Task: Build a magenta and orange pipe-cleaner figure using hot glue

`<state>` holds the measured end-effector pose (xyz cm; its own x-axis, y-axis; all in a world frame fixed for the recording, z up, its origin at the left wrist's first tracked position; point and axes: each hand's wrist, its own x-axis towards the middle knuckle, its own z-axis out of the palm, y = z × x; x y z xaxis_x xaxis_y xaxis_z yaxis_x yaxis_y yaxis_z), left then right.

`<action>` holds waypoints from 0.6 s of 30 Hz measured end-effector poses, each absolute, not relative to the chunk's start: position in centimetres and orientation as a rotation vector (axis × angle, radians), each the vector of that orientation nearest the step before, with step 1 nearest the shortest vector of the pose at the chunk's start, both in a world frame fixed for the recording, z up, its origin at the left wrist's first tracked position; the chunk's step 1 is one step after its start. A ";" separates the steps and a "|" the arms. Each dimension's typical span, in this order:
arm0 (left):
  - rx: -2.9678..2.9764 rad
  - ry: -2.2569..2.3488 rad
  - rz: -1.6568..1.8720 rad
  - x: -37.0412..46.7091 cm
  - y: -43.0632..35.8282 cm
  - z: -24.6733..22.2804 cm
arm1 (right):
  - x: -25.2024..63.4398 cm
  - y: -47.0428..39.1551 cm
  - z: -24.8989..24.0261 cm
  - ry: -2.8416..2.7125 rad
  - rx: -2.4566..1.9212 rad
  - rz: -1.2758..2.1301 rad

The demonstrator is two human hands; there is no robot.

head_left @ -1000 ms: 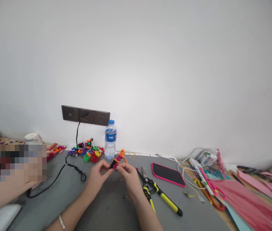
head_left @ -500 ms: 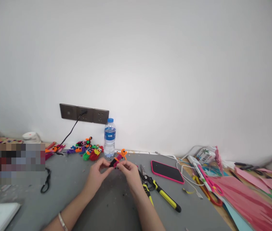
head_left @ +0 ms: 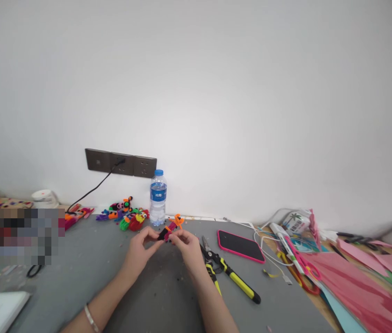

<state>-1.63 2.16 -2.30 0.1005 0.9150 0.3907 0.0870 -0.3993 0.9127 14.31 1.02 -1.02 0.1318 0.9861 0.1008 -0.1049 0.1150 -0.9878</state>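
Between my two hands is a small fuzzy figure [head_left: 171,227], seemingly made of pipe cleaners, with an orange top, a magenta middle and a black lower part. My left hand [head_left: 141,248] pinches its black end between thumb and fingertips. On the magenta part, close by, the thumb and fingers of my right hand [head_left: 188,249] are closed. The fingers hide some of the figure. Just right of my right hand lie pruning shears [head_left: 239,282] with yellow and black handles, blades pointing to the wall.
Behind my hands stands a water bottle [head_left: 158,199]. Several colourful fuzzy figures [head_left: 136,219] lie left of it. A pink-edged phone [head_left: 240,246], white cables [head_left: 268,252] and coloured sheets [head_left: 351,282] are on the right. A black cord [head_left: 93,188] hangs from the wall socket [head_left: 121,163].
The black cord at the left has shifted further left, its loop now near the blurred patch. My hands keep almost the same grip on the fuzzy figure.
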 end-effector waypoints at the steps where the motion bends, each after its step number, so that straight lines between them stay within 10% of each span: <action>1: 1.636 1.007 1.384 -1.6 2.2 -2.3 | 14.3 1.0 -1.0 -1.083 -1.104 1.097; 18: 1.532 0.972 1.421 -1.5 2.5 -2.4 | 13.9 1.0 -1.1 -1.031 -1.020 1.132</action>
<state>-1.49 2.45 -2.41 0.0684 0.9261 0.3710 0.0098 -0.3724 0.9280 13.88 1.02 -1.07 0.1232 0.9865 0.1083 -0.2004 0.1316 -0.9708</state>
